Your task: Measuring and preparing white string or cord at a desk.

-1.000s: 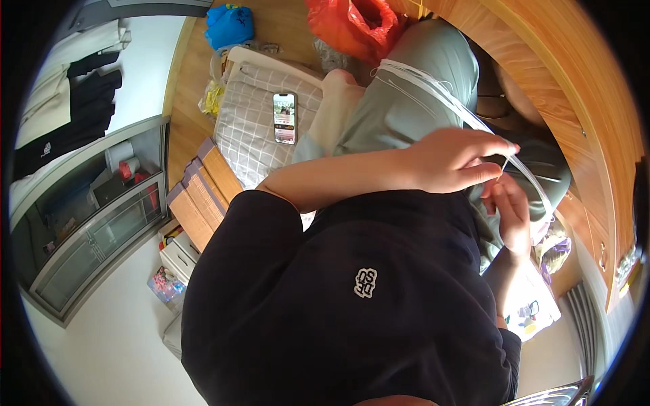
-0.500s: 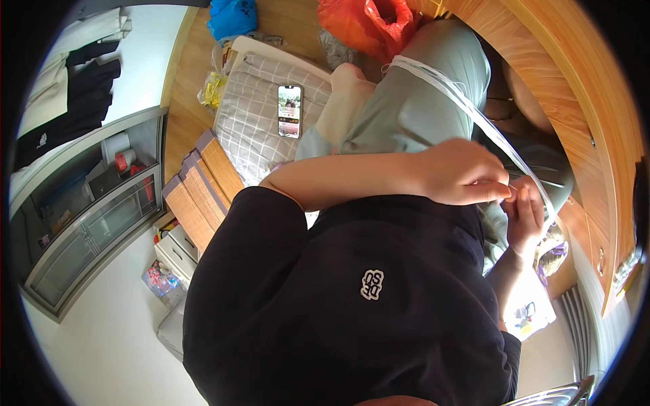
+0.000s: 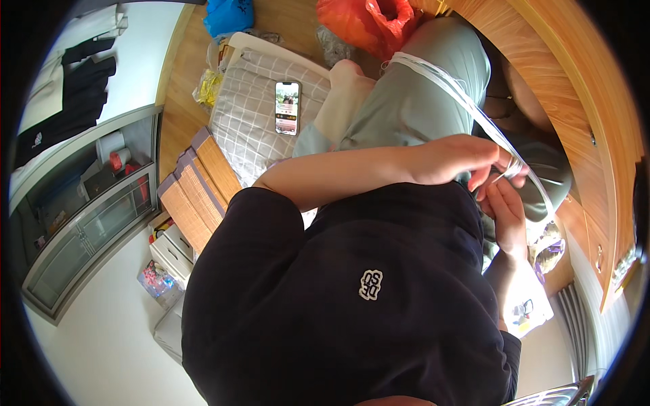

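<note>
Thin white cord [image 3: 489, 124] lies as a bundle of strands over my raised, grey-green trousered knee and hangs down to the right. My left hand [image 3: 460, 159] is bent in front of my waist, with turns of the white strand wound round its fingers. Just below it, my right hand [image 3: 506, 215] pinches the strand between thumb and fingertips, close to the left fingers. The two hands nearly touch, and the left fingers partly hide where the strand runs between them.
A lit phone [image 3: 288, 108] lies on a grey checked cushion [image 3: 250, 81]. A red plastic bag [image 3: 365, 27] and a blue bag [image 3: 229, 19] are on the floor beyond. Wooden furniture [image 3: 575, 74] curves close along my right. Folded bamboo mats [image 3: 193, 196] stand at the left.
My left hand has turned and its fingers now point farther right, showing the wound strand. My right hand has shifted slightly left, still pinching. The whole view has moved a little.
</note>
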A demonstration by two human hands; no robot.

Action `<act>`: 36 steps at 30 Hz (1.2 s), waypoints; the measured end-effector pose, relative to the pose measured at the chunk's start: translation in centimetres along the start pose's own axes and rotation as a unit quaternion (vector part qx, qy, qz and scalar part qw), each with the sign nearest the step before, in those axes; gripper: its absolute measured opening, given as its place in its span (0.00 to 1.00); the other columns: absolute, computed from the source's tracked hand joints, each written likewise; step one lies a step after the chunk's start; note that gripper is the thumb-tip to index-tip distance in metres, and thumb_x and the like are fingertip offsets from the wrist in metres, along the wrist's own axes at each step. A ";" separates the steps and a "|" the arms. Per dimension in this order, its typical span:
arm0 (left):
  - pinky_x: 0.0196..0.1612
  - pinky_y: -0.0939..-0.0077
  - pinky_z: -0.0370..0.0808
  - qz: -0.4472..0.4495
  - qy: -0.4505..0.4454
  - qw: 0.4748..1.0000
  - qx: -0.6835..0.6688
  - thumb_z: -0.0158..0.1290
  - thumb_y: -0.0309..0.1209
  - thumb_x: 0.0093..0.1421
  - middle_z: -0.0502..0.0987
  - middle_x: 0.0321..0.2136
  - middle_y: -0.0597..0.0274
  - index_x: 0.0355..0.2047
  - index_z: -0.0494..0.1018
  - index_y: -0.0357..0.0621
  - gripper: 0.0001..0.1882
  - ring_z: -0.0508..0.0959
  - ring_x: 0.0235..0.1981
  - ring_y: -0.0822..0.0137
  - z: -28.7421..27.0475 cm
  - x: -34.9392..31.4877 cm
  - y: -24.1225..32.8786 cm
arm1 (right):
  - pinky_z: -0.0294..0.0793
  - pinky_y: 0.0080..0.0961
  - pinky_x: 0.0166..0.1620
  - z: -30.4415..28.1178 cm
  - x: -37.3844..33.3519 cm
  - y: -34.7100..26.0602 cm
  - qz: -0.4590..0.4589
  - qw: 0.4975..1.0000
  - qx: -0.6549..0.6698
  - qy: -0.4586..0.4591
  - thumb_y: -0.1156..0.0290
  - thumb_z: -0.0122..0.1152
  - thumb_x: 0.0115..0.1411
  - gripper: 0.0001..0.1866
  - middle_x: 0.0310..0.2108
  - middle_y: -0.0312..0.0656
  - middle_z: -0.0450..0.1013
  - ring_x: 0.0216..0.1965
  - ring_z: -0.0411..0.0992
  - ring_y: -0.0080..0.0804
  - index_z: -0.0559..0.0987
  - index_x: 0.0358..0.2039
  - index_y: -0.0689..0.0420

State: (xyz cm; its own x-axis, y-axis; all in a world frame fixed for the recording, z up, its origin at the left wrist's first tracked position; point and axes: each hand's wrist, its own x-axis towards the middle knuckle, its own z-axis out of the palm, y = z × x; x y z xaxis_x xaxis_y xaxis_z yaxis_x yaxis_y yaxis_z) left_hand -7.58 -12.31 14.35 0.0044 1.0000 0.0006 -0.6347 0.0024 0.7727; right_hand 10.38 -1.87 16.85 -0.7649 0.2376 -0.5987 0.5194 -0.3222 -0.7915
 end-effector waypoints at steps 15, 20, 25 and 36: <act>0.38 0.76 0.72 -0.007 -0.011 0.999 -0.031 0.46 0.40 0.68 0.78 0.27 0.64 0.28 0.75 0.37 0.19 0.75 0.30 0.73 -0.8 0.4 -1.1 | 0.49 0.19 0.24 1.9 0.8 0.2 -0.022 0.969 0.218 0.113 0.62 0.42 0.69 0.14 0.17 0.29 0.54 0.19 0.51 0.17 0.70 0.34 0.60; 0.31 0.73 0.69 0.127 -0.037 0.780 0.611 0.57 0.42 0.57 0.74 0.19 0.69 0.22 0.75 0.48 0.14 0.76 0.27 0.70 -1.3 0.7 1.8 | 0.51 0.17 0.24 0.1 0.8 0.8 -0.057 0.975 0.214 0.033 0.63 0.43 0.70 0.14 0.15 0.28 0.58 0.17 0.52 0.15 0.72 0.36 0.59; 0.29 0.75 0.68 0.276 0.059 0.655 0.701 0.61 0.43 0.53 0.77 0.22 0.75 0.22 0.76 0.54 0.10 0.76 0.28 0.70 -1.5 1.0 0.1 | 0.52 0.17 0.24 1.0 1.6 0.9 -0.038 0.976 0.189 0.099 0.64 0.46 0.69 0.13 0.15 0.28 0.58 0.17 0.52 0.15 0.73 0.34 0.59; 0.33 0.78 0.72 -0.054 0.096 0.974 0.196 0.57 0.41 0.58 0.82 0.26 0.67 0.36 0.82 0.48 0.13 0.78 0.29 0.75 -0.6 0.4 -1.4 | 0.58 0.15 0.28 1.3 2.6 2.9 -0.130 0.973 0.090 0.168 0.59 0.57 0.64 0.15 0.24 0.30 0.66 0.23 0.60 0.16 0.74 0.37 0.59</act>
State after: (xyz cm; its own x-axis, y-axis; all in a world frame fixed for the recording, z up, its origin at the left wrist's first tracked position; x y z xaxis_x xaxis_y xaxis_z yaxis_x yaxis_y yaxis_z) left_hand -7.15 -11.93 12.88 -0.1128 0.9764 -0.1840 -0.2938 0.1441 0.9449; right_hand 9.37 -3.40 13.14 -0.6786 0.6082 -0.4119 0.2276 -0.3590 -0.9051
